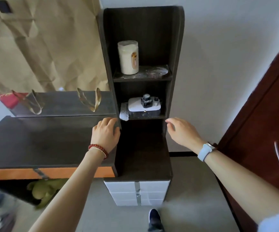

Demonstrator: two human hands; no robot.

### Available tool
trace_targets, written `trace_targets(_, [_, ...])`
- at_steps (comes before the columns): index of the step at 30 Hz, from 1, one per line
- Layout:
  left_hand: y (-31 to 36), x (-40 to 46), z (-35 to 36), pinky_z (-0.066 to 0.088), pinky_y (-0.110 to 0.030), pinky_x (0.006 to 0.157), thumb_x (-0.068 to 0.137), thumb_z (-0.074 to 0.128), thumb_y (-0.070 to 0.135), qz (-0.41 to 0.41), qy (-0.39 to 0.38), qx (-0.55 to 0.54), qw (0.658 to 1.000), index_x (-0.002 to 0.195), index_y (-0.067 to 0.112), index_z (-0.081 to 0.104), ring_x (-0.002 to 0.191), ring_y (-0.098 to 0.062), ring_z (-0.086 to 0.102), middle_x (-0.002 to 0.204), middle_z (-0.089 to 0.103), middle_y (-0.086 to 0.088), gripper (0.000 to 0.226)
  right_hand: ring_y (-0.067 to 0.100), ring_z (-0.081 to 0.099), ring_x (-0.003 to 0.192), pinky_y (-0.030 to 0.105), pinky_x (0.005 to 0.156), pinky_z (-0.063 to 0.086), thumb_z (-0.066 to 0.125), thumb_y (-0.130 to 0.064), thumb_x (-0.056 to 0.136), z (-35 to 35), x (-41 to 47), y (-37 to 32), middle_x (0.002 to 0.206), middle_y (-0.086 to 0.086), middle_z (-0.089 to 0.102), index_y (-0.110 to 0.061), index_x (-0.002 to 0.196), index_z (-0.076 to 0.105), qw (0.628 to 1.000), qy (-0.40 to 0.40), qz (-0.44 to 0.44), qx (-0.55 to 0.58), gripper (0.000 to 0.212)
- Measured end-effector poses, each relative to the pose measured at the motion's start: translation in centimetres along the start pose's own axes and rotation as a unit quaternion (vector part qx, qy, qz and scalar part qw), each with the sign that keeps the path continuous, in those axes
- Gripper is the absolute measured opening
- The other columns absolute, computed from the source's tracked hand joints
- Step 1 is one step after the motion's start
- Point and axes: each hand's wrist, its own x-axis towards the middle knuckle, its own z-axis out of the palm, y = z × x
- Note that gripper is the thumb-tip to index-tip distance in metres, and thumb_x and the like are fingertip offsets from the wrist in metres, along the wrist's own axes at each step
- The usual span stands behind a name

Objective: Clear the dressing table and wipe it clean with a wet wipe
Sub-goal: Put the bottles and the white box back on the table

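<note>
Dusty shelves (142, 77) rise at 12 o'clock above the bare desk (40, 141). Both hands, left (106, 133) and right (183, 132), hover open, holding nothing. That jar (130, 57) looks rigid, fairly light; grip its sides.

Both forearms are bare. The left hand (106, 133) has a red beaded bracelet (98, 149) at its wrist, with a thin pale strand beside it. The right hand (183, 131) has a smartwatch (206, 150) on a light blue band. A dark blue shoe (154, 219) shows below.

A white wall (219, 64) backs the scene; beige curtain (43, 47) hangs left, dark red door (269, 114) right, grey floor (194, 190) below.
</note>
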Motion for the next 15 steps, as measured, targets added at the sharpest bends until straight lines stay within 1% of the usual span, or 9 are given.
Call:
trace_targets(5, [0.2,7.7,4.9,0.039,-0.044,0.091,0.088,0.049,0.020,0.006,-0.050,-0.011,0.999,0.125,0.010,0.050,0.113,-0.032,0.049,0.123,0.053,-0.012,0.038,0.023,0.052,0.113,0.032,0.086,0.044,0.040,-0.020,0.096,2.9,9.0,3.0,0.130,0.007,0.052,-0.012,0.134,0.042,0.999,-0.012,0.024,0.045,0.038])
trace_targets(8, [0.9,12.4,8.3,0.040,-0.042,0.095,0.089,0.049,0.024,0.006,-0.099,-0.023,0.995,0.132,0.012,0.041,0.117,-0.030,0.046,0.127,0.049,-0.011,0.045,0.027,0.052,0.113,0.034,0.087,0.044,0.043,-0.018,0.095,4.6,14.3,4.4,0.131,0.012,0.048,-0.011,0.136,0.037,0.996,-0.022,0.050,0.071,0.042])
trace_targets(11, [1.7,15.5,11.5,0.036,-0.043,0.101,0.089,0.048,0.031,-0.008,-0.136,-0.020,0.990,0.140,0.015,0.027,0.124,-0.030,0.037,0.139,0.037,-0.010,0.058,0.032,0.048,0.118,0.037,0.089,0.043,0.046,-0.017,0.094,6.3,18.2,5.1,0.137,0.014,0.039,-0.010,0.140,0.028,0.995,-0.035,0.067,0.067,0.050])
trace_targets(13, [2.2,17.1,13.4,0.031,-0.043,0.105,0.088,0.049,0.035,-0.027,-0.166,-0.014,0.986,0.144,0.017,0.014,0.130,-0.031,0.028,0.147,0.025,-0.010,0.068,0.035,0.047,0.117,0.038,0.086,0.043,0.046,-0.014,0.093,7.6,20.1,5.4,0.139,0.016,0.034,-0.009,0.143,0.023,0.995,-0.041,0.075,0.053,0.055])
trace_targets(15, [2.5,18.4,14.8,0.026,-0.043,0.106,0.086,0.053,0.037,-0.048,-0.185,-0.018,0.981,0.145,0.018,0.006,0.134,-0.031,0.020,0.151,0.016,-0.008,0.078,0.036,0.046,0.117,0.040,0.084,0.043,0.046,-0.011,0.092,8.6,21.3,5.2,0.141,0.016,0.029,-0.009,0.144,0.017,0.994,-0.048,0.088,0.041,0.059])
